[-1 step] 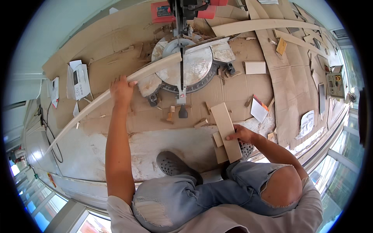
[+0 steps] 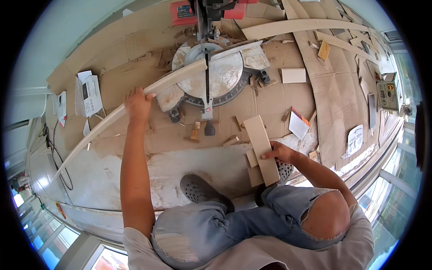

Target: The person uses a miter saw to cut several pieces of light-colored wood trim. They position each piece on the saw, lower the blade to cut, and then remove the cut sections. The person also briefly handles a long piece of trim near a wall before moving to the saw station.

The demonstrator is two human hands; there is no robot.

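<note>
My left hand [image 2: 138,104] is closed around a long pale wooden strip [image 2: 179,77] that runs from the far left onto the miter saw's round table [image 2: 228,74]. The strip's right end lies at the dark slot in that table. Above it stands the saw's red and black upper part [image 2: 204,13]. Between the thumb and fingers of my right hand [image 2: 282,153] is a short flat wooden board [image 2: 260,141], tilted in front of my shoes. Smaller wooden pieces [image 2: 254,174] show beside and under this board; I cannot tell whether my fingers touch them.
Cardboard sheets [image 2: 288,101] cover the floor, strewn with wood offcuts [image 2: 231,141]. Longer boards [image 2: 310,25] lie at the far right, near a metal box [image 2: 388,95]. A white package [image 2: 91,95] lies on the left, a dark cable [image 2: 58,155] nearer me.
</note>
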